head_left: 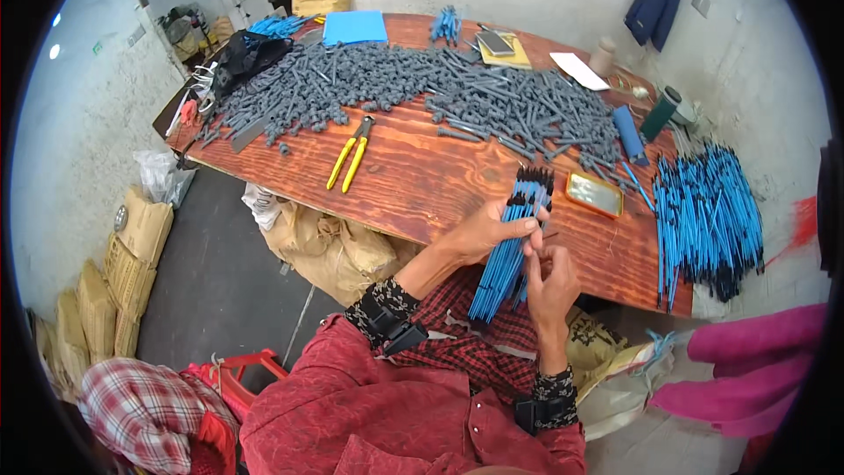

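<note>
My left hand (485, 234) is wrapped round a bundle of thin blue rods (500, 276) with black ends, held tilted over the table's near edge and my lap. The thumb presses across the bundle below its black upper ends. Close against the bundle's right side is my right hand (554, 280), its thumb and fingers pinched together. What lies between those fingertips is too small to make out; a thin dark strand shows near them. Just right of the bundle sits a shallow yellow-rimmed tin (594, 194). Yellow-handled pincers (352, 157) lie farther left on the wooden table (404, 180).
Grey plastic plugs (352, 79) are heaped across the table's far half. A large pile of blue rods (708, 220) covers the right end. Behind the heap are a blue sheet (355, 28) and a phone (495, 43). A green bottle (661, 113) stands right; sacks (321, 246) sit below.
</note>
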### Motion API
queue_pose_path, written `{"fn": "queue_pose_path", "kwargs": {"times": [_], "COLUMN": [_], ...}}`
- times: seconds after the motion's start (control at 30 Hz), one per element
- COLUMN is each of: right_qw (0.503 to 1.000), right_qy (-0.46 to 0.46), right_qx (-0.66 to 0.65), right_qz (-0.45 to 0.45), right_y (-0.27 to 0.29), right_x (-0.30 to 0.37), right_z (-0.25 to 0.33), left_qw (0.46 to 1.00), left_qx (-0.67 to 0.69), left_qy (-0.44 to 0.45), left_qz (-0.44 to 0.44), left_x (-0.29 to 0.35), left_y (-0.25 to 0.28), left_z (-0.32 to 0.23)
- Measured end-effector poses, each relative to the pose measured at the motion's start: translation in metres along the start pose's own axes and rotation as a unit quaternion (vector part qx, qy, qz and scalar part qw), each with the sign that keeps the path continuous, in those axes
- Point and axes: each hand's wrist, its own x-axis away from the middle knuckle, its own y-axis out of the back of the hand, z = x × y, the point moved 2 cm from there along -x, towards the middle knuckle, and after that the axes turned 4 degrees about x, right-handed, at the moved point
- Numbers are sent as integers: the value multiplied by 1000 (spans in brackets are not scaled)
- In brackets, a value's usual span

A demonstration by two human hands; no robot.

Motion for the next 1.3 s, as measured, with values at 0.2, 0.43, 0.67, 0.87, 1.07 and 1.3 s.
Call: {"fn": "queue_pose_path", "kwargs": {"times": [0.2,0.43,0.67,0.87,1.07,1.3], "right_qw": [998,997,995,998,997,967], "right_qy": [29,56,6,29,70,109], "right_qx": [23,-32,-87,-57,-10,-204], "right_qz": [-55,-30,-45,-5,24,103], "right_y": [-2,14,7,3,16,29], "right_x": [-10,-9,0,4,-1,-14], "right_z": [1,10,0,1,6,18], "left_qw": [998,995,997,995,995,996], "left_qx": [-28,-3,-8,-63,-47,-39], "left_qy": [-40,-13,-2,22,11,12], "left_qz": [-47,-100,-77,-78,-93,-73], "left_x": [-2,-8,-3,1,6,41], "left_y": [7,13,6,-6,-4,-31], "left_z": [-8,-3,3,1,1,-7]}}
